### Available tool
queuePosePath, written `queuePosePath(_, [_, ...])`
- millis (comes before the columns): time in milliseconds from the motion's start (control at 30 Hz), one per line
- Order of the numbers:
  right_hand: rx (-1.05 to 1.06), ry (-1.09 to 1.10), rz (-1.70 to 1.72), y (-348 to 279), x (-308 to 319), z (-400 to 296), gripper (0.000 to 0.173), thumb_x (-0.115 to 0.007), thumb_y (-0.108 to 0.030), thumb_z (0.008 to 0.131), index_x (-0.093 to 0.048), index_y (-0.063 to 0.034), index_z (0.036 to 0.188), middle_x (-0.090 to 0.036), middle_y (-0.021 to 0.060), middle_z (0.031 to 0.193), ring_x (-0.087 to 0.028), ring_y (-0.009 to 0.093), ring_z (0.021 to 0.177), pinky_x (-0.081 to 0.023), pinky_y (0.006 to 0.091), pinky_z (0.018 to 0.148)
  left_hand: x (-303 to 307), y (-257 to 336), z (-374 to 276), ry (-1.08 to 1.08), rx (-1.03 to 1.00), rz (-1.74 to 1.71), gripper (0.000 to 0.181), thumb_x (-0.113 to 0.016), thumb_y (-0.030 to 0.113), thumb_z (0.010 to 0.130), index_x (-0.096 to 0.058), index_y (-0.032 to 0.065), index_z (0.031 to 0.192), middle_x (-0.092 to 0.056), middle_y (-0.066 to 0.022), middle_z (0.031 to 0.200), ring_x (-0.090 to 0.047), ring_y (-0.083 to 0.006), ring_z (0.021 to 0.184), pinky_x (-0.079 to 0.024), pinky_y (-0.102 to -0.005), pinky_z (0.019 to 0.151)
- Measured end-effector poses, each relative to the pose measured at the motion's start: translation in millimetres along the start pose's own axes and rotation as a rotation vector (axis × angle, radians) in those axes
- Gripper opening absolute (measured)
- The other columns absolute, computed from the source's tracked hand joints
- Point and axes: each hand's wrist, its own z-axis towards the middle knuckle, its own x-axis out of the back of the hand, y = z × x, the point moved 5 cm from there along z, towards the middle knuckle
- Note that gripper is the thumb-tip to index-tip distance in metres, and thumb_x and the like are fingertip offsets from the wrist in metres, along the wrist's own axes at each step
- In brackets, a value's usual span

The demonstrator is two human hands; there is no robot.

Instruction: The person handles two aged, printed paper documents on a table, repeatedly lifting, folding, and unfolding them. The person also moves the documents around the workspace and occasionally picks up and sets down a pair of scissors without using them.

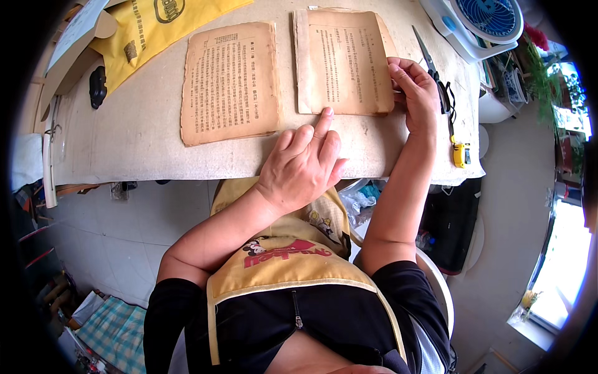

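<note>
A stack of old browned paper leaves [343, 65] with vertical printed columns lies in front of me, a paler strip along its left side. My right hand [413, 91] pinches the stack's lower right edge between thumb and fingers. With one finger stretched out, my left hand [306, 156] touches or nearly touches the stack's bottom edge; its other fingers are loosely bent and hold nothing. Left of these leaves lies a second pile of browned printed leaves [231, 84], ragged at the edges, apart from both hands.
Beyond my right hand lie black-handled scissors [432, 70] and a yellow tape measure [461, 155]. A white and blue fan [481, 23] stands at the back right. At the left are a yellow printed bag [154, 32], a black object [97, 87] and a cardboard box [79, 61].
</note>
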Motion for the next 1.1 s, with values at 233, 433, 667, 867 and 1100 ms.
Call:
queuePosePath(233, [-0.002,-0.019,0.021,-2.7,-2.2,-1.3,0.025,-0.079,-0.021,0.092,-0.073,-0.0055,0.110,-0.072,-0.0007,0.090,-0.066,0.007,0.079,-0.053,0.0228,0.071,1.0,-0.2,0.3,-0.004,0.000,0.003,0.040,-0.065,0.041,0.094,-0.063,0.0060,0.113,-0.061,-0.0101,0.145,-0.055,-0.0194,0.096,-0.042,-0.0334,0.085])
queuePosePath(433, [-0.011,-0.008,-0.017,-0.5,-1.2,0.0,0.028,-0.081,-0.021,0.090,-0.073,-0.0052,0.112,-0.072,-0.0007,0.091,-0.066,0.007,0.079,-0.052,0.0225,0.073,0.4,-0.2,0.1,-0.009,0.001,0.007,0.040,-0.064,0.041,0.094,-0.063,0.0060,0.113,-0.061,-0.0100,0.145,-0.055,-0.0192,0.097,-0.042,-0.0333,0.086])
queuePosePath(667, [-0.023,0.014,-0.067,-0.2,-0.2,-0.3,0.029,-0.082,-0.022,0.089,-0.073,-0.0066,0.113,-0.072,-0.0025,0.092,-0.063,0.006,0.080,-0.051,0.0220,0.074,-0.6,0.0,-0.4,-0.009,0.006,0.007,0.040,-0.064,0.042,0.095,-0.063,0.0063,0.113,-0.061,-0.0099,0.145,-0.055,-0.0191,0.098,-0.042,-0.0336,0.087])
queuePosePath(867, [-0.030,0.000,-0.046,0.6,-1.1,0.2,0.029,-0.082,-0.021,0.089,-0.073,-0.0062,0.112,-0.072,-0.0026,0.091,-0.063,0.006,0.079,-0.051,0.0221,0.073,0.5,-0.4,-0.5,0.002,-0.002,0.018,0.040,-0.064,0.042,0.094,-0.062,0.0065,0.113,-0.060,-0.0100,0.145,-0.054,-0.0190,0.096,-0.042,-0.0337,0.087])
queuePosePath(1100, [-0.045,0.019,-0.066,-3.3,-3.6,-2.3,0.027,-0.082,-0.019,0.090,-0.073,-0.0064,0.112,-0.073,-0.0022,0.090,-0.064,0.006,0.078,-0.051,0.0220,0.073,0.6,-0.6,-0.4,0.011,0.003,0.005,0.040,-0.063,0.042,0.095,-0.062,0.0064,0.113,-0.061,-0.0100,0.145,-0.054,-0.0187,0.094,-0.042,-0.0339,0.086])
